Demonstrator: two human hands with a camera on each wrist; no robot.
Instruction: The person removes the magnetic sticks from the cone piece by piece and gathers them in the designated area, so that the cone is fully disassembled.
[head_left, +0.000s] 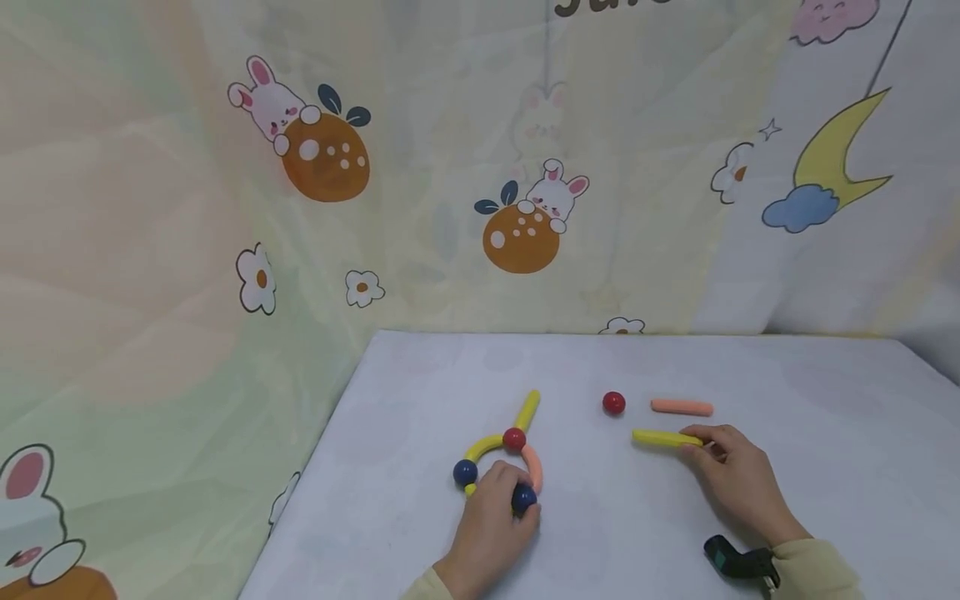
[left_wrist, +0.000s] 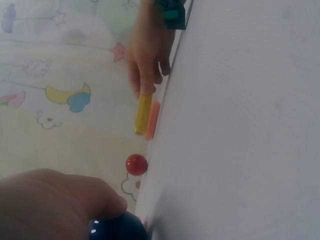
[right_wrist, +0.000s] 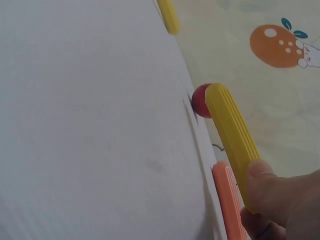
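Observation:
My left hand (head_left: 491, 521) grips a blue ball (head_left: 524, 498) on the near side of a ring-shaped build of rods and balls. The ring has a second blue ball (head_left: 465, 473), a red ball (head_left: 513, 439), a curved yellow rod (head_left: 483, 447) and a curved orange rod (head_left: 533, 468); part of it hides behind my fingers. A straight yellow rod (head_left: 528, 410) sticks out from the red ball. My right hand (head_left: 738, 479) pinches one end of a loose yellow rod (head_left: 656, 437) between thumb and fingers, its free end pointing left.
A loose red ball (head_left: 613, 404) and a straight orange rod (head_left: 682, 407) lie beyond the right hand on the white table (head_left: 600, 542). A patterned cloth (head_left: 435, 317) hangs behind the table. A black device (head_left: 738, 562) sits at the right wrist.

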